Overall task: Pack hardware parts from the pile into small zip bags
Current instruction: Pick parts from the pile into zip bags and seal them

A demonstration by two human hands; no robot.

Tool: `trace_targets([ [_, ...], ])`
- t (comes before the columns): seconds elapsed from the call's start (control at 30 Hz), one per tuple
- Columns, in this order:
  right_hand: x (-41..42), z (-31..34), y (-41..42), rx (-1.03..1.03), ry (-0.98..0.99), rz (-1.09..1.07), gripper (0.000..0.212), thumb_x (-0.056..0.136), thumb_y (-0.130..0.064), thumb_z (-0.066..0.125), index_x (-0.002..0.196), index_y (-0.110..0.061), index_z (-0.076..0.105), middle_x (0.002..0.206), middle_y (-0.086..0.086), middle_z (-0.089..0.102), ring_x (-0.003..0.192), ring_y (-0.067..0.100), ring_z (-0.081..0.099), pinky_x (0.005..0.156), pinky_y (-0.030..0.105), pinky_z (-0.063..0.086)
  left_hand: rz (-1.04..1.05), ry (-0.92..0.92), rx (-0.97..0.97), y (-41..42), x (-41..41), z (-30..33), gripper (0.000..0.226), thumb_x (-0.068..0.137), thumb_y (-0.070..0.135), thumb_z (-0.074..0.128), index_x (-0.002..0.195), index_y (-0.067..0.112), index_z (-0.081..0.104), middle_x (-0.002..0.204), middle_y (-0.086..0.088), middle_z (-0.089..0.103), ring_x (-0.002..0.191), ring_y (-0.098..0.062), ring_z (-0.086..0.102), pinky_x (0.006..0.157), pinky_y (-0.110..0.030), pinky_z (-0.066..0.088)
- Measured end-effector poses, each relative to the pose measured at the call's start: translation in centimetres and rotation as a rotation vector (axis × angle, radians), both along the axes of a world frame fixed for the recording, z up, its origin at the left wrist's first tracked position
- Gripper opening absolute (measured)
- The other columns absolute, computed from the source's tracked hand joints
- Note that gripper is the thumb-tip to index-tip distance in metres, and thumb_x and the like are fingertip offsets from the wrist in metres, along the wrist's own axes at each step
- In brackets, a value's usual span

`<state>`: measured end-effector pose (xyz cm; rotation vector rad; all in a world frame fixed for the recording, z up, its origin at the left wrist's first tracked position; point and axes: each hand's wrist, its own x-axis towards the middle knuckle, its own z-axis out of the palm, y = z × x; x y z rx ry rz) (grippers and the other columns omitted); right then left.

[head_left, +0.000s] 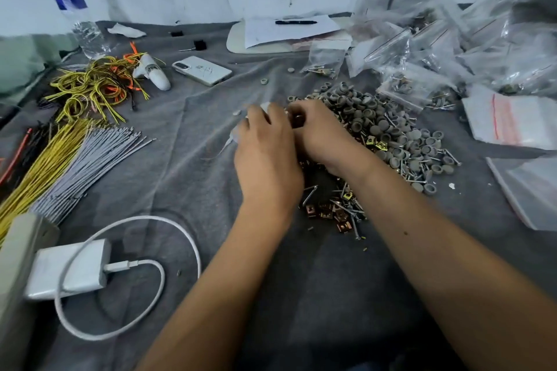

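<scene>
A pile of hardware parts (388,129), grey round caps, screws and brass clips, lies on the grey cloth at centre right. My left hand (265,153) holds a small clear zip bag (238,132) at the pile's left edge; most of the bag is hidden under the hand. My right hand (319,132) is beside it with curled fingers, pinching what looks like a small dark part at the bag's mouth. More brass clips and screws (337,211) lie just below the hands.
Filled zip bags (422,48) heap at the back right, empty bags (509,120) to the right. A phone (202,70), wire bundles (75,159), a charger with cable (69,268), a water bottle (78,18) and papers with a pen (295,22) surround the work area.
</scene>
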<state>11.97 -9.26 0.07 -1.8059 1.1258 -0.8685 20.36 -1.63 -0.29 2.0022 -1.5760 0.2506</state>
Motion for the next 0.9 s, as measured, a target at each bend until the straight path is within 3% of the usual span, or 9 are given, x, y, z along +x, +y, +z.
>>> trace_targets([
  [0.13,-0.4,-0.7,-0.3,-0.121,0.102,-0.061,0.011,0.083,-0.010,0.072,0.078,-0.011,0.063,0.080,0.008,0.070,0.072,0.019,0.061,0.067,0.033,0.046,-0.022,0.072,-0.052,-0.8,0.1,-0.4,0.022,0.089,-0.002,0.054,0.109,0.007,0.055,0.115,-0.013,0.057,0.096,-0.033,0.058,0.066,-0.034,0.028],
  [0.23,-1.0,-1.0,-0.5,-0.149,0.126,-0.111,0.011,0.086,-0.015,0.078,0.090,-0.017,0.068,0.083,-0.004,0.072,0.078,0.011,0.068,0.065,0.019,0.049,-0.096,0.141,-0.143,-1.2,1.3,-0.1,0.011,0.087,-0.004,0.055,0.094,0.001,0.062,0.095,-0.016,0.061,0.079,-0.038,0.057,0.062,-0.042,0.033],
  [0.37,-2.3,-1.2,-0.5,-0.146,0.097,-0.181,0.020,0.084,-0.023,0.082,0.088,-0.018,0.064,0.075,-0.001,0.072,0.065,0.010,0.067,0.060,0.026,0.050,-0.070,0.241,-0.218,-1.4,3.9,0.9,0.014,0.083,-0.001,0.062,0.091,0.003,0.073,0.091,-0.014,0.071,0.087,-0.036,0.064,0.078,-0.047,0.048],
  [0.43,-2.5,-0.8,0.2,-0.148,0.050,-0.060,0.031,0.082,-0.035,0.086,0.093,-0.018,0.063,0.074,-0.003,0.074,0.062,0.005,0.068,0.057,0.021,0.051,-0.004,0.236,-0.294,-1.4,4.8,1.9,0.015,0.085,0.002,0.061,0.092,0.005,0.074,0.093,-0.012,0.072,0.089,-0.033,0.065,0.080,-0.042,0.048],
  [0.5,-2.9,-0.1,0.8,-0.162,0.011,0.124,0.035,0.080,-0.038,0.087,0.097,-0.019,0.064,0.079,-0.005,0.074,0.069,0.007,0.070,0.062,0.020,0.054,0.114,0.164,-0.441,-1.4,6.0,3.4,0.015,0.088,0.009,0.059,0.090,0.008,0.073,0.094,-0.011,0.072,0.088,-0.031,0.063,0.071,-0.031,0.037],
  [0.57,-4.0,0.8,0.9,-0.191,0.160,0.263,0.028,0.078,-0.038,0.087,0.094,-0.025,0.069,0.086,-0.010,0.073,0.079,0.005,0.070,0.072,0.020,0.056,0.211,0.108,-0.645,-1.1,6.9,5.2,0.015,0.086,0.014,0.057,0.086,0.010,0.071,0.091,-0.010,0.071,0.080,-0.029,0.062,0.066,-0.025,0.026],
  [0.63,-5.1,1.4,0.6,-0.161,0.450,0.361,0.021,0.076,-0.039,0.088,0.088,-0.035,0.072,0.092,-0.015,0.072,0.088,0.001,0.068,0.076,0.018,0.053,0.266,0.054,-0.741,-1.0,7.0,5.8,0.015,0.083,0.015,0.056,0.086,0.013,0.070,0.095,-0.009,0.069,0.076,-0.028,0.061,0.064,-0.026,0.025],
  [0.77,-5.2,1.1,0.6,-0.131,0.796,0.446,0.022,0.074,-0.042,0.090,0.084,-0.038,0.070,0.118,-0.005,0.065,0.119,0.017,0.059,0.097,0.036,0.052,0.140,0.034,-0.278,-1.2,4.5,2.4,0.018,0.085,0.010,0.057,0.096,0.013,0.070,0.108,-0.010,0.065,0.097,-0.034,0.061,0.068,-0.042,0.041],
  [0.9,-4.9,0.7,0.7,-0.208,0.811,0.473,0.025,0.079,-0.038,0.086,0.071,-0.038,0.063,0.088,-0.012,0.061,0.087,0.008,0.060,0.069,0.026,0.044,-0.028,0.085,-0.032,-1.7,3.4,-0.8,0.009,0.087,0.014,0.064,0.092,0.014,0.072,0.098,-0.008,0.067,0.090,-0.032,0.062,0.069,-0.039,0.045],
])
